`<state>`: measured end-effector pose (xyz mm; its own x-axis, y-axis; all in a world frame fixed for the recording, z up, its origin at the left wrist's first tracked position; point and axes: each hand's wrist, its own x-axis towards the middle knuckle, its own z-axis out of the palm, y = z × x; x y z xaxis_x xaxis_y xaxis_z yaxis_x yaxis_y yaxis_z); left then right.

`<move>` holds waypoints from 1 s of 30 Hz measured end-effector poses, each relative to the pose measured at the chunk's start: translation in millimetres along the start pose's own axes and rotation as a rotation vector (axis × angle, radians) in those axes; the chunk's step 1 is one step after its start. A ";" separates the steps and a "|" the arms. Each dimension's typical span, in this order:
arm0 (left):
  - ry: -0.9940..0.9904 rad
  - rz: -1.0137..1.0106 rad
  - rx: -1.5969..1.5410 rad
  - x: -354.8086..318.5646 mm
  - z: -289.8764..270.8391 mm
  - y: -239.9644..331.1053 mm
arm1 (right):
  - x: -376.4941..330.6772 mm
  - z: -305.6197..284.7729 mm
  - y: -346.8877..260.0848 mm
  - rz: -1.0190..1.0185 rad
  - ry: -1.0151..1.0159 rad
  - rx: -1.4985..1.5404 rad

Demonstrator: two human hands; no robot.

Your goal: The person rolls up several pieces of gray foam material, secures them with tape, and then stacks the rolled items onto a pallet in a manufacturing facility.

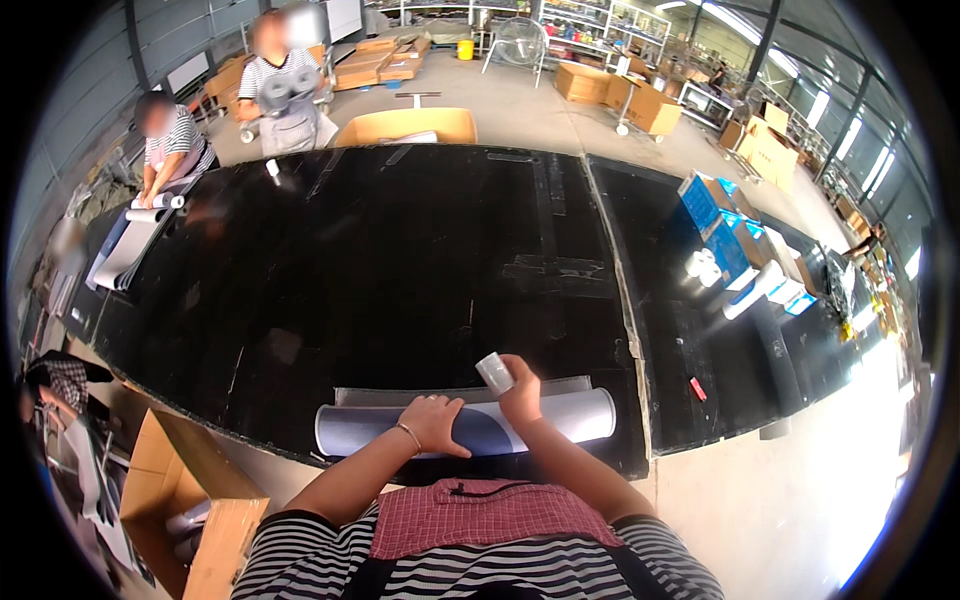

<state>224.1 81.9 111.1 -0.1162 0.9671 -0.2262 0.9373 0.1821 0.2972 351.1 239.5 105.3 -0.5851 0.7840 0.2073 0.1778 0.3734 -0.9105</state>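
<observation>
Blue boxes [722, 225] with white edges stand in a row at the right of the frame, on the black table [400, 260]. An open brown cardboard box [405, 126] sits at upper centre, behind the table's far edge. More brown cartons [640, 100] are stacked on the floor at upper right, and flat ones [380, 62] at top centre. Another open cardboard box [185, 500] stands at lower left.

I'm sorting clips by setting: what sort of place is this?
Probably a factory or warehouse packing floor: a long black worktable, stacked cardboard boxes, and storage shelving behind. The left hand presses a rolled sheet.
</observation>
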 end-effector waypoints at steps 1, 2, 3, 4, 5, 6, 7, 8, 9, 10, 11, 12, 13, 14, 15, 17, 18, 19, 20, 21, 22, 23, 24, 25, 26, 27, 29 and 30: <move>-0.015 -0.011 -0.001 0.6 -0.7 0.1 | -7.7 12.0 10.6 -0.002 -0.017 -0.047; -0.029 -0.018 -0.004 0.6 0.9 0.5 | -11.6 19.3 15.4 -0.004 -0.033 -0.099; 0.092 0.022 -0.049 0.4 7.2 -1.6 | -13.7 22.2 21.2 -0.015 -0.081 -0.185; 0.105 -0.025 -0.226 6.4 11.8 -6.3 | -15.3 23.3 27.4 -0.077 -0.085 -0.221; 0.119 -0.079 -0.406 14.1 16.2 -12.5 | -16.5 24.5 27.0 -0.141 -0.097 -0.256; 0.133 -0.123 -0.580 20.2 12.4 -10.7 | -16.3 24.9 27.2 -0.204 -0.097 -0.290; 0.328 -0.178 -0.829 21.9 13.4 -0.7 | -18.4 27.3 28.9 -0.247 -0.068 -0.293; 0.317 -0.265 -0.838 29.5 12.7 0.1 | -15.6 27.5 30.6 -0.297 -0.028 -0.304; 0.304 -0.349 -0.846 38.3 14.5 -0.4 | -15.1 27.3 32.0 -0.348 0.013 -0.315; 0.290 -0.433 -0.853 46.6 16.7 -0.6 | -20.0 29.4 32.4 -0.373 0.050 -0.334; 0.384 -0.439 -0.852 52.8 28.4 -1.6 | -20.9 30.8 35.5 -0.374 0.047 -0.350; 0.315 -0.462 -0.897 54.2 29.9 -2.6 | -20.9 30.9 39.5 -0.376 0.055 -0.369; 0.248 -0.487 -0.936 52.9 29.0 -6.7 | -22.1 31.6 38.6 -0.376 0.040 -0.383; 0.234 -0.479 -0.959 49.0 29.3 -9.4 | -23.1 31.4 36.1 -0.375 0.023 -0.396; 0.217 -0.477 -0.982 44.4 27.8 -11.2 | -23.6 30.9 34.1 -0.355 0.001 -0.397; 0.199 -0.457 -0.967 37.0 15.4 -5.3 | -27.4 26.8 28.5 -0.310 -0.028 -0.415; 0.191 -0.453 -0.961 34.9 10.4 -3.3 | -27.8 25.7 29.2 -0.307 -0.032 -0.422; 0.186 -0.431 -0.967 35.9 6.2 -2.0 | -26.9 24.4 29.5 -0.299 -0.024 -0.425; 0.182 -0.417 -0.976 34.4 4.2 -1.4 | -28.2 24.6 29.2 -0.291 -0.024 -0.427; 0.178 -0.403 -0.985 33.7 3.5 -1.7 | -29.1 24.8 28.9 -0.280 -0.026 -0.422; 0.180 -0.382 -1.013 33.1 4.9 -4.1 | -29.6 25.0 28.6 -0.268 -0.028 -0.417; 0.181 -0.362 -1.042 31.9 9.3 -7.7 | -30.5 24.7 29.0 -0.256 -0.032 -0.413; 0.182 -0.341 -1.071 31.4 13.4 -11.6 | -30.8 24.3 29.5 -0.222 -0.044 -0.393; 0.181 -0.323 -1.085 32.3 16.9 -15.3 | -30.5 23.8 30.1 -0.188 -0.056 -0.373; 0.179 -0.308 -1.099 32.5 21.4 -19.5 | -30.2 23.2 27.9 -0.153 -0.071 -0.352; 0.177 -0.293 -1.113 33.2 25.5 -24.0 | -29.5 22.2 25.9 -0.075 -0.079 -0.296; 0.203 -0.318 -0.844 35.2 30.5 -32.2 | -28.5 17.8 22.0 0.080 -0.092 -0.184; 0.215 -0.328 -0.709 36.9 31.3 -35.8 | -27.8 13.7 22.1 0.084 -0.092 -0.117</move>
<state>196.6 105.6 63.1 -0.4772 0.8449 -0.2418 0.4216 0.4615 0.7805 360.4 219.2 74.4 -0.6337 0.7679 0.0937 0.3165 0.3678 -0.8744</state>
